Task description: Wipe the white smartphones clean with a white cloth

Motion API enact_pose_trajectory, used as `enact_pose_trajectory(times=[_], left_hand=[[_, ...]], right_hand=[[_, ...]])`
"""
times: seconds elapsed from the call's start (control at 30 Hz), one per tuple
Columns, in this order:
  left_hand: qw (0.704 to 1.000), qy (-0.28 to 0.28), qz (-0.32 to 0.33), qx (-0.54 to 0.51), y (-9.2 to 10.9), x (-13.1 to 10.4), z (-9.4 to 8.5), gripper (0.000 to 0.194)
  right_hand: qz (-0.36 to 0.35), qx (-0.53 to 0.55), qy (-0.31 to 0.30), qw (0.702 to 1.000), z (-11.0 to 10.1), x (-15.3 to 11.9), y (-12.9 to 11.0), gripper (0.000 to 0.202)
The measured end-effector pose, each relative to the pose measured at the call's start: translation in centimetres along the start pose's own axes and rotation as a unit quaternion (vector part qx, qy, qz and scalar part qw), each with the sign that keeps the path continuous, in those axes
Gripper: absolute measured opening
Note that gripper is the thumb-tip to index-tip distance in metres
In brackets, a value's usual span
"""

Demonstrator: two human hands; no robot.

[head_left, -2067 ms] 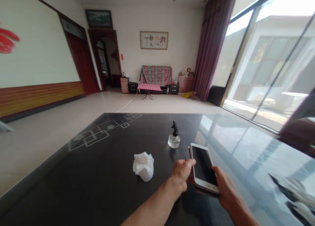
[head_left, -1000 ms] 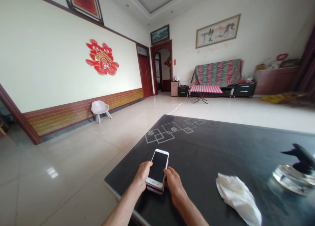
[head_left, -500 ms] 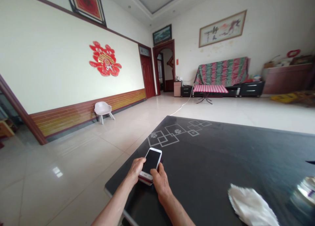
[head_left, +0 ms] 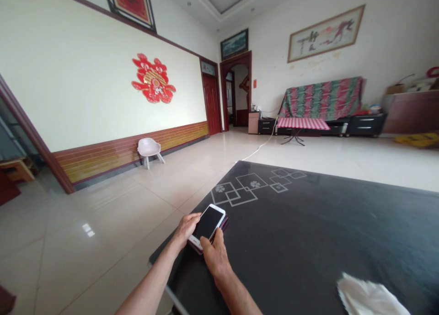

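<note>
A white-framed phone (head_left: 208,223) with a dark screen is held between my two hands over the near left part of the black table (head_left: 291,232). Something dark red or purple shows beneath it. My left hand (head_left: 187,228) grips its left edge, thumb along the side. My right hand (head_left: 214,253) holds the lower right corner, with the thumb on the bottom of the front. The undersides of both hands are hidden.
A crumpled white cloth (head_left: 370,296) lies at the table's near right. Beyond the table are a small pale chair (head_left: 148,147) by the left wall, a folding table with a pink striped top (head_left: 303,123), and a white cable (head_left: 259,146) on the floor.
The view has turned left, so the room and the cloth sit further right, and the glass jar has left the picture. The phone is tilted more to the right, still in both hands.
</note>
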State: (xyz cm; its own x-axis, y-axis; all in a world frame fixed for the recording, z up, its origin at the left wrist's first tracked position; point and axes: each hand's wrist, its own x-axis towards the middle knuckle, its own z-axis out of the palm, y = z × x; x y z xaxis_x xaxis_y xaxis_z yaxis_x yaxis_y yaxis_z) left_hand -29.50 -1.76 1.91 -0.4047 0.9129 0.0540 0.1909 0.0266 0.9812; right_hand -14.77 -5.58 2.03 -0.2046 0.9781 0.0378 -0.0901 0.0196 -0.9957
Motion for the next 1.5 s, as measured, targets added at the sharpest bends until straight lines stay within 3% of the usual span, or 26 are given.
enact_pose_trajectory(times=[0.13,0.4,0.7,1.3,1.5], left_hand=[[1.0,-0.016,0.0,0.013,-0.9,0.5,0.1,0.03],[0.999,-0.025,0.008,0.024,-0.9,0.2,0.0,0.036],[0.999,0.026,0.008,0.02,-2.0,0.0,0.0,0.037],[0.997,0.056,0.011,0.052,-2.6,0.3,-0.1,0.04],[0.993,0.058,0.032,0.099,-1.5,-0.1,-0.1,0.033]], right_hand=[[0.024,-0.013,0.017,0.999,-0.9,-0.1,0.2,0.043],[0.002,0.017,-0.003,1.0,-1.5,-0.3,0.7,0.055],[0.042,0.07,-0.024,0.996,-1.4,-0.1,0.5,0.067],[-0.003,0.224,-0.081,0.971,-1.2,0.0,0.5,0.054],[-0.005,0.272,-0.083,0.959,-0.8,-0.4,0.5,0.057]])
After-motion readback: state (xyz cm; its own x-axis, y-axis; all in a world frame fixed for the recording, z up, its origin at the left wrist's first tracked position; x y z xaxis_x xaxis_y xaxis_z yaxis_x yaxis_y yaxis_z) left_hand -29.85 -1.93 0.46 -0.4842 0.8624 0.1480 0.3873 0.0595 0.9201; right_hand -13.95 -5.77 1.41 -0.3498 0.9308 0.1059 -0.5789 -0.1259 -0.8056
